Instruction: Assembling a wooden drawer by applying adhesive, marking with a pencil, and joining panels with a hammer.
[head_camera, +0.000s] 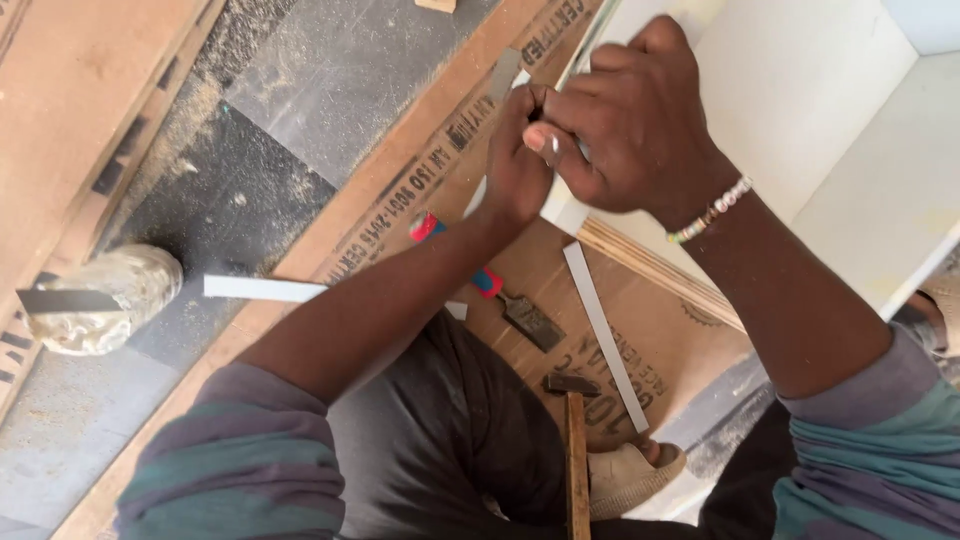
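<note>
Where fingers pinch, both hands (590, 140) together.

printed brown board (440, 170) | diagonal, under arms | dark lettering | no screens

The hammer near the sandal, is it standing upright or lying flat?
Lying flat: the hammer rests on the brown board, its wooden handle stretched along it, untouched by either hand.
</note>
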